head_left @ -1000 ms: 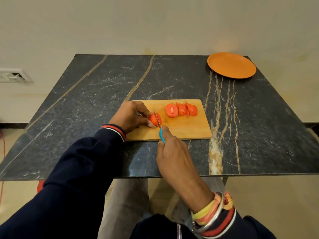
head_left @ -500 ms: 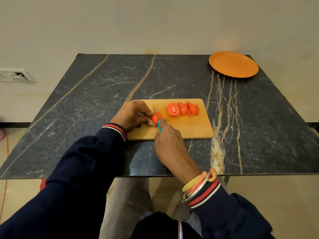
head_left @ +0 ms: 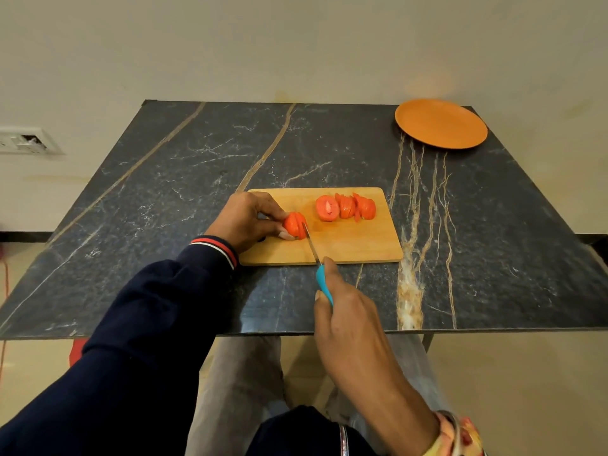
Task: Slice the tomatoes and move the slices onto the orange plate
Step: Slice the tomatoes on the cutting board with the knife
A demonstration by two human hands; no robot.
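Observation:
A wooden cutting board lies on the dark marble table. My left hand pinches a partly cut tomato at the board's left end. My right hand grips a knife by its blue handle, with the blade tip at the tomato's right side. A row of cut tomato slices leans together on the far right part of the board. The orange plate sits bare at the table's far right corner.
A wall stands just behind the table, with a white socket panel at the left. The table's near edge runs under my right wrist, with my legs below it. Bangles ring my right wrist.
My right hand has drawn back toward me, sliding the knife blade through the tomato so only its tip is at the fruit. My left hand has kept its hold.

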